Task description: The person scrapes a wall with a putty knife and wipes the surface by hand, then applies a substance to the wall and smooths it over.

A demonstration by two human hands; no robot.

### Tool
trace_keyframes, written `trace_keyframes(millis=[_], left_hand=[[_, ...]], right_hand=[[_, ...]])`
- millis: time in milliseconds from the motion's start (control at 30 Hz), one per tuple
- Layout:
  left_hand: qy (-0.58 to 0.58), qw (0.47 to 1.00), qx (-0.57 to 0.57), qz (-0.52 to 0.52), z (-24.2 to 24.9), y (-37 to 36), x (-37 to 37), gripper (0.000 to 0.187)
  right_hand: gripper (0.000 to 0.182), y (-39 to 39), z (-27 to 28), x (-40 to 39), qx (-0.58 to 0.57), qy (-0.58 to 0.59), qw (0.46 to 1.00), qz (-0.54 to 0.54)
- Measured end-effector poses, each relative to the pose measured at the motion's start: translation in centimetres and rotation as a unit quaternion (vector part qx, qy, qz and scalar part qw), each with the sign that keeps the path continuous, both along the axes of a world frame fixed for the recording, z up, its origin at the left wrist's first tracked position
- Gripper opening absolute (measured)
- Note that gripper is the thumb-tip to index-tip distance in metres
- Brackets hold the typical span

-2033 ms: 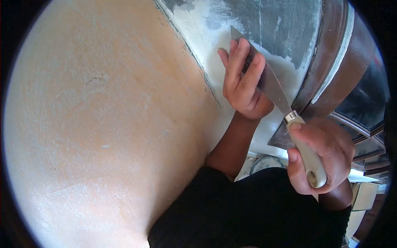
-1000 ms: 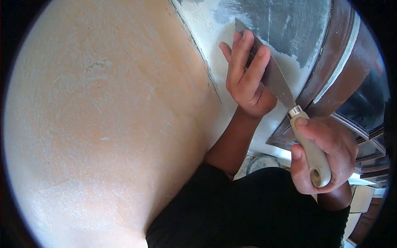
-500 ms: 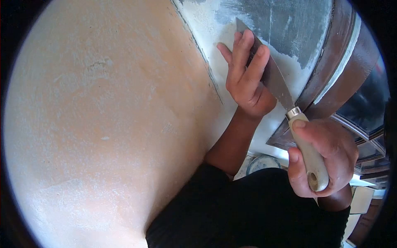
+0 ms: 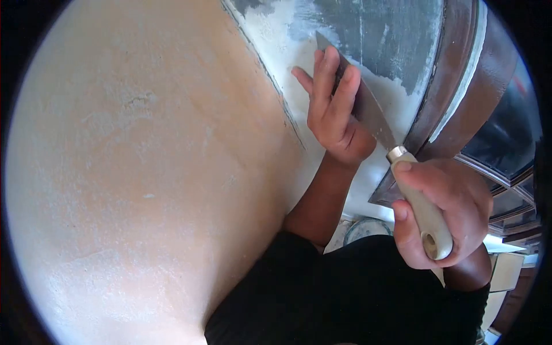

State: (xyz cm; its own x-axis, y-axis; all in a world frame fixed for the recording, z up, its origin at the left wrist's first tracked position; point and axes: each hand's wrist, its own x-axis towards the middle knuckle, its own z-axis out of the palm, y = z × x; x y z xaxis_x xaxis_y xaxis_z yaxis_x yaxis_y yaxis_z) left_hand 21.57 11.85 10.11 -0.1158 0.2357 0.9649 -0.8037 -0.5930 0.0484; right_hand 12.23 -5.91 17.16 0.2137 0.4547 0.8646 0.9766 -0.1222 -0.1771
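Note:
My right hand [image 4: 454, 201] is wrapped around the pale handle of a putty knife [image 4: 424, 210], thumb along its upper end. The knife's broad metal blade slants up and left from a shiny collar. My left hand [image 4: 339, 112] is raised with its fingers stretched out and apart. Its fingertips lie against the blade, covering part of it. Behind the blade is a wall section [image 4: 376, 46] of dark grey with white filler spread over its lower and left parts. The blade tip is close to that surface; whether it touches cannot be told.
A large beige wall [image 4: 144, 172] with white patches fills the left side. A dark crack line [image 4: 270, 77] separates it from the filled section. On the right are brown wooden trim [image 4: 489, 92] and dark glass panes [image 4: 503, 135]. A round container [image 4: 368, 229] stands below, partly hidden by my black shirt.
The view has shifted slightly, so both hands and the putty knife appear a little further left. The left fingers stay on the blade, and the right grip is the same.

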Motion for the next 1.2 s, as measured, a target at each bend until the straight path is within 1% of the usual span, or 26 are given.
trace_keyframes(millis=[100, 167, 267, 300, 400, 500, 600, 667, 733, 767, 867, 933, 1033, 1100, 1200], left_hand=[[0.009, 1.000, -0.003, 0.007, -0.5, 0.0, -0.4, 0.054], [-0.001, 1.000, 0.006, -0.002, 0.2, 0.2, 0.0, 0.053], [0.015, 1.000, -0.006, -0.001, -0.1, 0.3, -0.7, 0.056], [0.015, 1.000, 0.001, -0.006, -0.6, -0.1, -0.1, 0.057], [0.003, 1.000, 0.002, -0.010, 0.1, 0.2, 0.4, 0.058], [0.005, 1.000, 0.000, -0.008, -0.2, 0.2, -0.2, 0.058], [0.005, 1.000, 0.014, -0.005, -0.1, 0.4, -0.1, 0.058], [0.012, 1.000, 0.011, 0.007, -0.2, 0.3, -0.3, 0.058], [-0.005, 1.000, 0.005, -0.016, -0.1, 0.5, -0.3, 0.055], [-0.004, 1.000, 0.009, -0.018, -0.1, 0.5, -0.3, 0.055], [-0.004, 1.000, -0.006, 0.000, 0.0, 0.2, -0.3, 0.052], [0.003, 1.000, -0.010, -0.004, 0.0, 0.5, -0.4, 0.051], [0.005, 1.000, 0.013, 0.007, 0.0, 0.3, -0.4, 0.052], [0.004, 1.000, 0.002, 0.001, 0.2, 0.7, -0.2, 0.052], [0.012, 1.000, 0.007, -0.006, 0.1, 0.6, -0.5, 0.053]], right_hand=[[0.028, 0.1, -0.4, 0.5, 0.016, 0.020, 0.999, 0.022], [0.028, 0.3, -0.4, 0.4, 0.017, 0.011, 1.000, 0.014], [0.029, 0.3, -0.1, 0.3, 0.006, 0.011, 1.000, 0.018], [0.029, -0.2, -0.5, 0.9, 0.007, 0.011, 1.000, 0.016], [0.028, 0.1, -0.7, 1.2, 0.022, 0.008, 1.000, 0.019], [0.027, 0.1, 0.0, 0.6, 0.017, 0.035, 0.999, 0.023], [0.026, -0.1, -0.4, 0.0, 0.004, 0.007, 1.000, 0.000], [0.027, 0.1, -0.5, 0.5, 0.001, 0.014, 1.000, 0.011], [0.029, 0.2, -0.1, 0.1, -0.012, 0.001, 1.000, 0.004], [0.031, -0.1, 0.3, -0.3, -0.042, -0.001, 0.999, -0.001], [0.032, 0.5, -0.4, 0.6, -0.004, -0.004, 1.000, 0.019], [0.030, 0.3, -0.1, 0.0, -0.013, 0.021, 1.000, 0.018], [0.029, 0.3, 0.0, 0.0, -0.025, -0.027, 0.999, -0.002], [0.031, 0.7, -0.7, 0.4, 0.012, 0.017, 1.000, 0.009], [0.031, 0.2, 0.1, -0.2, -0.021, 0.006, 1.000, 0.006]])
